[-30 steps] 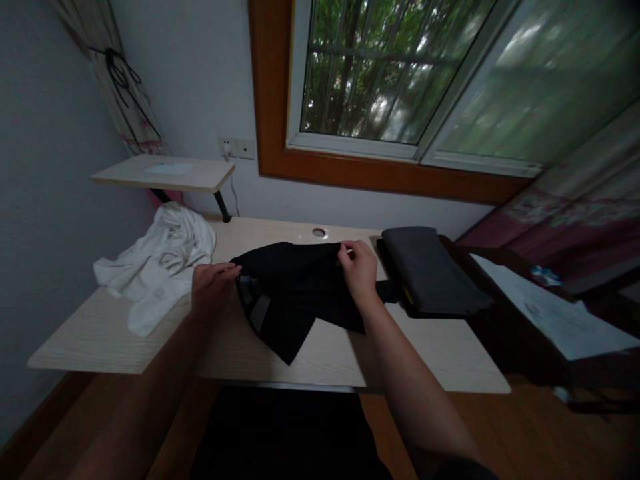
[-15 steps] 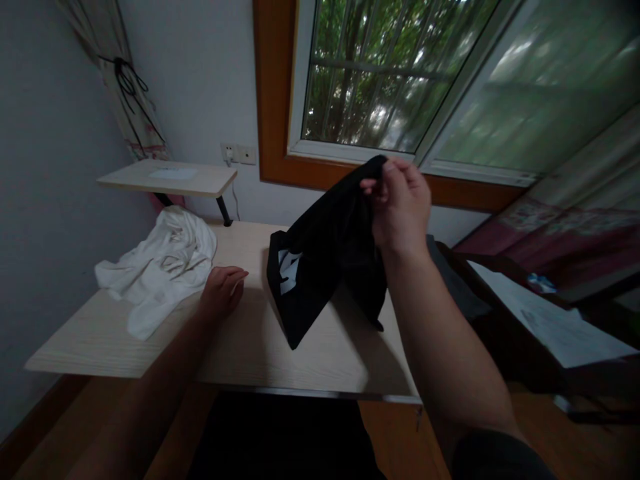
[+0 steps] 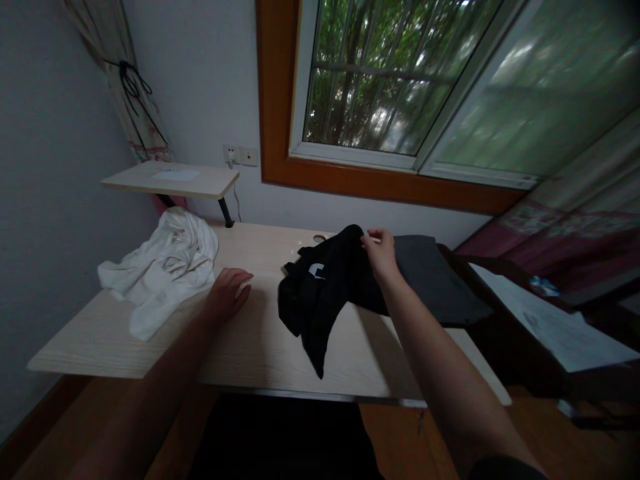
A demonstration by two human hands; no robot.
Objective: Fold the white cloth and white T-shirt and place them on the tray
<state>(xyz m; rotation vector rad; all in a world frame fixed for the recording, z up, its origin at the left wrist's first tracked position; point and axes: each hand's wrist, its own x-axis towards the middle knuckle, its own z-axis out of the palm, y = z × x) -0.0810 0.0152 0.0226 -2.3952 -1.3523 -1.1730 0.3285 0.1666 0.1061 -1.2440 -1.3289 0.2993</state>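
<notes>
A black cloth (image 3: 330,277) with a white print lies crumpled over the middle of the pale wooden table (image 3: 235,347), one pointed corner reaching toward the front edge. What kind of item it is does not show. At its upper right edge is my right hand (image 3: 381,255), thumb and fingertips pinched together on the fabric. My left hand (image 3: 227,293) rests on the tabletop to the left, its fingers loosely stretched and nothing in them. Beyond it, close by, sits a bunched white cloth (image 3: 170,260).
A dark grey cloth (image 3: 430,280) lies flat on the table's right part. A small raised shelf (image 3: 215,187) bearing a paper stands at the back left. Papers (image 3: 545,320) rest on a dark surface to the right. The window (image 3: 380,87) is behind.
My right hand has come down with the black cloth, which was held up and now lies lower on the table. The grey cloth shows more. My left hand has barely moved.
</notes>
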